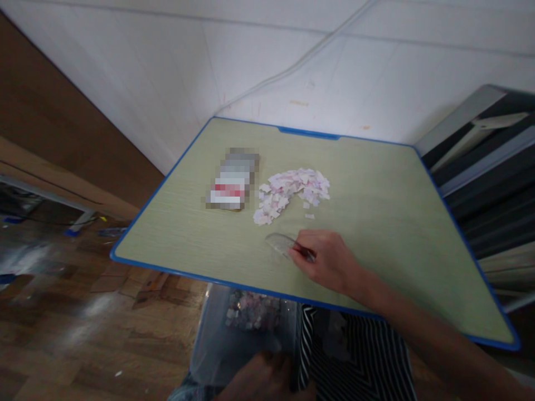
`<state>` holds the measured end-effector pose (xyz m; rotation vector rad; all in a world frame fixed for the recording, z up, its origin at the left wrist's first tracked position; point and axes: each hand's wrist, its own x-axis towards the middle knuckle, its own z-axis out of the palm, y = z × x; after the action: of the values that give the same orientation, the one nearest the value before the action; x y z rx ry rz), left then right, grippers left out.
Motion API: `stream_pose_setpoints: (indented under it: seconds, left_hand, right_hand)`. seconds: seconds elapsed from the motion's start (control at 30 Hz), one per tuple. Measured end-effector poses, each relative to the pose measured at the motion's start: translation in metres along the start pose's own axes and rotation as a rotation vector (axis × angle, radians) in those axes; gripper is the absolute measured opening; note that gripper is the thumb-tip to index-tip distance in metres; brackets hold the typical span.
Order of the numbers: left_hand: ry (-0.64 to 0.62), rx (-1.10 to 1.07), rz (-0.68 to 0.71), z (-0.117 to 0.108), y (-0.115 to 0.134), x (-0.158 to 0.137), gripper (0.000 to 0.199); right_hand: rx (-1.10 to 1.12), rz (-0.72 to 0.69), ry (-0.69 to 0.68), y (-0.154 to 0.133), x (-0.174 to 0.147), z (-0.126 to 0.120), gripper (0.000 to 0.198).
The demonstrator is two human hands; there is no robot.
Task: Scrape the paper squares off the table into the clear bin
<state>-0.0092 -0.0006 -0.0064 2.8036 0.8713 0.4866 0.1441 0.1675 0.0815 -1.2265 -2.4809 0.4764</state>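
Pale-green, blue-rimmed tabletop [179, 223]: ragged arc of small, flat, pinkish-white scraps [295, 182], mid-table

Right hand [325, 257]: fingers pinched on clear, thin, round-edged piece [278, 243], nearside of scraps. Left hand [267, 375]: low by clear plastic bin [213, 345], can't tell grip. Scraps loosely heaped. Pixelated rectangular object [234, 179] left of them.

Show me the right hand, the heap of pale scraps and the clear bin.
Right hand [328, 256]: head view, back of the hand.
Heap of pale scraps [289, 185]: head view, its middle.
Clear bin [212, 342]: head view, bare left part.
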Motion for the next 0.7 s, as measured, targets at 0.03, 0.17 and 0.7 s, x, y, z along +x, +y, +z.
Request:
stream_pose_setpoints:
  seconds: [0.03,0.17,0.7]
  left_hand:
    - [0.016,-0.021,-0.001,-0.002,0.000,0.001,0.025]
    - [0.021,-0.031,0.003,-0.006,0.000,0.002,0.022]
    - [-0.068,0.008,-0.004,0.006,0.000,-0.004,0.037]
  right_hand:
    - [0.009,-0.029,-0.026,-0.003,-0.001,0.001,0.026]
    - [0.049,-0.220,-0.069,-0.015,-0.008,0.005,0.023]
    - [0.176,-0.505,-0.177,-0.008,-0.004,0.001,0.026]
